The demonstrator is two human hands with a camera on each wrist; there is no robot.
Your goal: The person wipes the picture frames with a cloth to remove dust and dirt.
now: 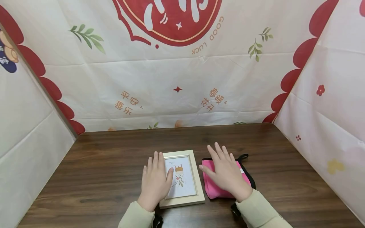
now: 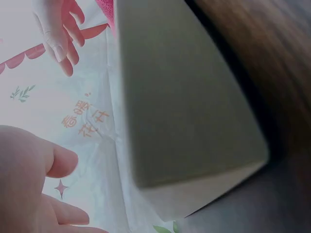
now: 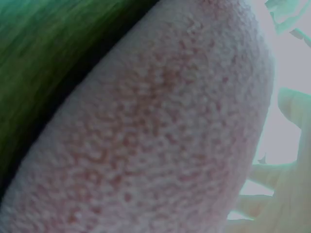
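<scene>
A cream picture frame with a small plant print lies flat on the table. Over its left side is my left hand, fingers straight and thumb spread; whether it touches the frame I cannot tell. In the left wrist view the frame's side fills the middle, with the left hand beside it. To the right lies a folded pink cloth with black edging and a black loop. My right hand is above that cloth, fingers extended. The cloth's fuzzy surface looms large in the right wrist view.
A dark wooden table carries both things. Behind it hangs a white printed cloth backdrop with red scallops. Fabric side panels stand at left and right. Each wrist wears a black strap.
</scene>
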